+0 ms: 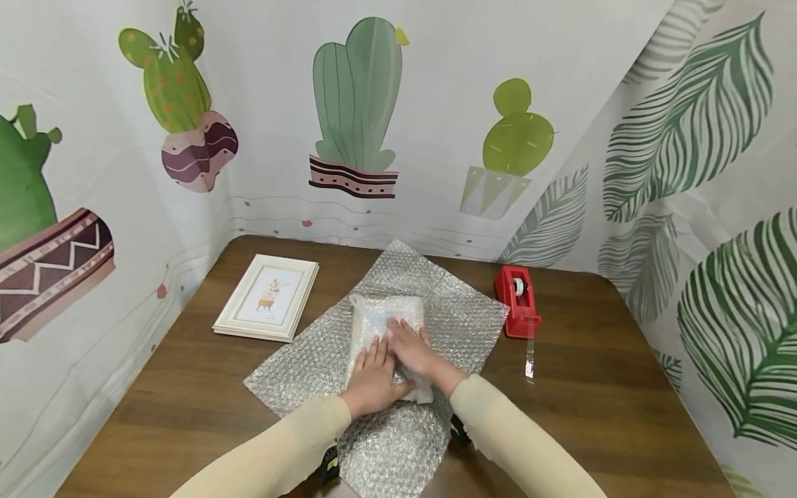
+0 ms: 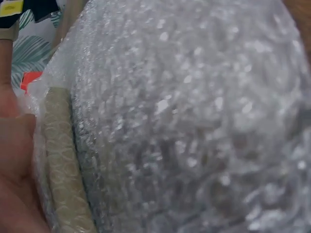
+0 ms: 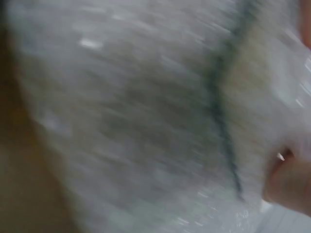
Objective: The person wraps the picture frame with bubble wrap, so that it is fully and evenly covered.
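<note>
Bubble-wrapped picture frame (image 1: 372, 321) is lying just below the view's centre; left hand (image 1: 372, 382) and right hand (image 1: 414, 347) are pressing it with extended, ungripping fingers. Likely light, slippery, stiff and fragile, it is calling for side-edge holds.

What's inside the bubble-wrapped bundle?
A cream edge shows through the bundle. Cloudy wrap, left hand and right hand obscure the rest; can't identify it.
</note>
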`<state>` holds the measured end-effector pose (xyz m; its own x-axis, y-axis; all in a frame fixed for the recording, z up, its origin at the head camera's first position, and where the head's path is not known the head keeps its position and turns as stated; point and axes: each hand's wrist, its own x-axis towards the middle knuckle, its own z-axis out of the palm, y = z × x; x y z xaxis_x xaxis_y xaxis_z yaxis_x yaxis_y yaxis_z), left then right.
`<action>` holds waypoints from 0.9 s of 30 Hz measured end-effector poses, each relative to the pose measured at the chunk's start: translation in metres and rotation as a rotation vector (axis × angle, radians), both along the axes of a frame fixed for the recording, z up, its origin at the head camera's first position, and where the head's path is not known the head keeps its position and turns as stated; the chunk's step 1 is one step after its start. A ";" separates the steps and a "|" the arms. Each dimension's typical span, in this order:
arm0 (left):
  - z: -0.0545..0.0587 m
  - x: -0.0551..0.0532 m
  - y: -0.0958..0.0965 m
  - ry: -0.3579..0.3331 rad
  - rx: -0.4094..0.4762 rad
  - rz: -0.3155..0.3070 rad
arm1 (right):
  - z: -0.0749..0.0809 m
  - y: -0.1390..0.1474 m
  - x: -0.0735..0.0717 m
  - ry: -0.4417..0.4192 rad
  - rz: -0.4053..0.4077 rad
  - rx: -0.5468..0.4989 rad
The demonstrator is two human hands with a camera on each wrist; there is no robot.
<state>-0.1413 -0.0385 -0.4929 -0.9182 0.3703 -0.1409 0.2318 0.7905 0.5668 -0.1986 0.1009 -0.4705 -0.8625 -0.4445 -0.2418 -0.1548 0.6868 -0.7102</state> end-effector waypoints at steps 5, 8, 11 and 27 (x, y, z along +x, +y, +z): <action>0.005 0.000 -0.001 0.103 0.147 0.102 | -0.015 -0.001 0.004 0.242 0.019 0.093; 0.004 0.000 -0.003 0.110 0.211 0.136 | -0.023 0.001 0.005 0.353 0.027 0.128; 0.005 -0.004 -0.007 0.077 0.285 0.115 | -0.029 0.003 0.006 0.406 0.040 0.177; 0.005 -0.063 -0.068 0.022 0.183 0.126 | -0.027 0.003 0.014 0.388 0.094 0.304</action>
<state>-0.2041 -0.1064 -0.4880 -0.9609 0.2698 -0.0617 0.1512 0.6985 0.6995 -0.1850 0.1035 -0.4971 -0.8743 -0.4835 -0.0422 -0.4386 0.8243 -0.3580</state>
